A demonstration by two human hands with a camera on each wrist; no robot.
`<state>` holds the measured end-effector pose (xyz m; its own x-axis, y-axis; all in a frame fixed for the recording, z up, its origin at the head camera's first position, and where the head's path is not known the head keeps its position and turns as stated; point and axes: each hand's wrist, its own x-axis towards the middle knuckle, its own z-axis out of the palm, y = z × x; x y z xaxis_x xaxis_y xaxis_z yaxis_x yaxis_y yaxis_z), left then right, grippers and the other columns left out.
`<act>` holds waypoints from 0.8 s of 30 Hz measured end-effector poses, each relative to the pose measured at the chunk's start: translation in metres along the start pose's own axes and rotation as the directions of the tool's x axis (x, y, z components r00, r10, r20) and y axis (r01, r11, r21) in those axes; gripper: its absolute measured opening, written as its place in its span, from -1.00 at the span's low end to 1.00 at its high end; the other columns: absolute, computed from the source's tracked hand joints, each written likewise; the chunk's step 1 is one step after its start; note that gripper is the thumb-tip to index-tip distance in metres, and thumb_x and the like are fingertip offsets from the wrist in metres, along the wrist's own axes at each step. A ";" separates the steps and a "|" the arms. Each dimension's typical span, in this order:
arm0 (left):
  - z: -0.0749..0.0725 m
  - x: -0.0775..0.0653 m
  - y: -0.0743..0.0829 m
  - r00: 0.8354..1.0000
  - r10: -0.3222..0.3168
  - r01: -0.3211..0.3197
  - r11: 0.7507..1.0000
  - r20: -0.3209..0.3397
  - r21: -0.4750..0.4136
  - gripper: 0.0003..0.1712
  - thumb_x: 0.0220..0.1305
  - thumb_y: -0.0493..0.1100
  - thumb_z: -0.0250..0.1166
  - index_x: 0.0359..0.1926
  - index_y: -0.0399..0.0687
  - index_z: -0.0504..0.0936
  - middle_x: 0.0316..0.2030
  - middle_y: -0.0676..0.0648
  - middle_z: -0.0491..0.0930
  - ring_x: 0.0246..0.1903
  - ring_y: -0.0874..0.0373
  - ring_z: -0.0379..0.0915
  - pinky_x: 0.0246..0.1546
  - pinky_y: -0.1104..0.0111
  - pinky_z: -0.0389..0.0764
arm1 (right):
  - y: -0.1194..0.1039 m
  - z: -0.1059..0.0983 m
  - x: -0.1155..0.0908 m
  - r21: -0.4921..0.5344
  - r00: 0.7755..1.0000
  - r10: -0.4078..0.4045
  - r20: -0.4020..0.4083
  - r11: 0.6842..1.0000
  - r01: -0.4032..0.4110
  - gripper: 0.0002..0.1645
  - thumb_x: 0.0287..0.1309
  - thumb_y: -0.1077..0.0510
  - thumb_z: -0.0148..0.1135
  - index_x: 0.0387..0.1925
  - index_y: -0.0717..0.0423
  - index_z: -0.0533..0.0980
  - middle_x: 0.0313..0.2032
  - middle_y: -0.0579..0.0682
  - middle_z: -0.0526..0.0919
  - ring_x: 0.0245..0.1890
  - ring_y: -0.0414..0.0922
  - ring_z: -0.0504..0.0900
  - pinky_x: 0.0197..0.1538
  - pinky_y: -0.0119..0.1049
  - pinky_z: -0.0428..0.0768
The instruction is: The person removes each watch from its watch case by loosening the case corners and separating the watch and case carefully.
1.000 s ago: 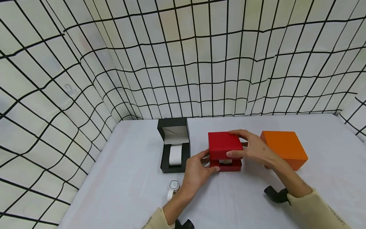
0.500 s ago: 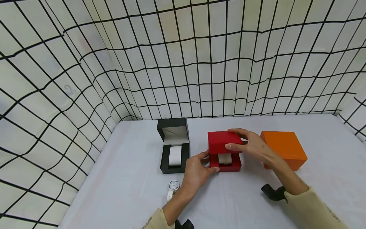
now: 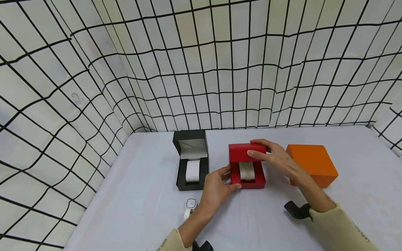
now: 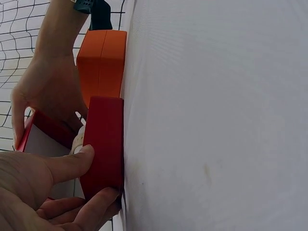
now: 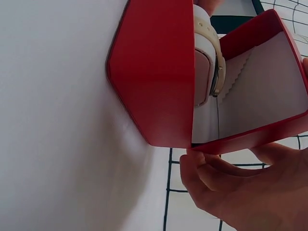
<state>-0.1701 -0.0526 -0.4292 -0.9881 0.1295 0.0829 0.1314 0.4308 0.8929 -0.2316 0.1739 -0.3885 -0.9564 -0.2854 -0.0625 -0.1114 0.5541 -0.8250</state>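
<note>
A red watch box stands at the middle of the table, its lid (image 3: 239, 153) tilted up from its base (image 3: 259, 178). My left hand (image 3: 216, 188) grips the base at the left side, thumb on the front edge. The lid is held by my right hand (image 3: 279, 158), thumb on its front and fingers over the far right edge. Inside, a watch with a cream strap (image 5: 217, 57) is wrapped round a white cushion (image 5: 204, 48), as the right wrist view shows. The pale lining (image 5: 269, 82) of the lid also appears there.
A black watch box (image 3: 179, 177) with raised lid and a white cushion (image 3: 192, 170) stands to the left. An orange box (image 3: 314, 160) sits at the right. Close by my left wrist lies a white watch (image 3: 191, 203). Black netting (image 3: 232, 69) surrounds the white-covered table.
My right hand has tilted the red lid up and back, and more of the cushion and strap inside now shows. The left hand has stayed on the base.
</note>
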 end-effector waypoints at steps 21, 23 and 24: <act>0.002 0.000 -0.001 1.000 0.002 -0.002 1.000 0.000 -0.017 -0.17 0.08 -0.39 0.58 0.40 -0.27 0.48 0.30 -0.27 0.60 0.18 -0.19 0.68 -0.03 0.25 0.77 | -0.006 -0.002 0.007 0.026 0.999 0.029 0.022 0.999 -0.029 -0.09 0.36 -0.41 0.05 0.53 -0.01 0.30 0.48 0.25 0.38 0.45 0.25 0.31 0.46 0.44 0.28; 0.002 0.000 0.000 1.000 0.008 -0.008 1.000 0.001 0.005 -0.17 0.10 -0.36 0.57 0.41 -0.26 0.47 0.29 -0.26 0.61 0.16 -0.18 0.69 -0.03 0.25 0.77 | -0.007 -0.003 0.009 0.033 0.999 0.037 0.034 0.999 -0.038 -0.08 0.36 -0.41 0.05 0.54 0.00 0.28 0.48 0.25 0.37 0.44 0.25 0.31 0.45 0.44 0.28; 0.002 0.000 0.000 1.000 0.012 -0.012 1.000 0.001 0.016 -0.17 0.12 -0.35 0.57 0.41 -0.26 0.47 0.28 -0.26 0.62 0.15 -0.17 0.69 -0.03 0.26 0.77 | -0.007 -0.003 0.009 0.036 0.998 0.040 0.040 0.998 -0.041 -0.08 0.36 -0.41 0.05 0.54 0.01 0.27 0.49 0.25 0.36 0.44 0.25 0.32 0.45 0.43 0.29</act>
<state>-0.1701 -0.0506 -0.4301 -0.9864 0.1355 0.0929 0.1442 0.4431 0.8848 -0.2403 0.1700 -0.3812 -0.9486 -0.2939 -0.1175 -0.0620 0.5367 -0.8415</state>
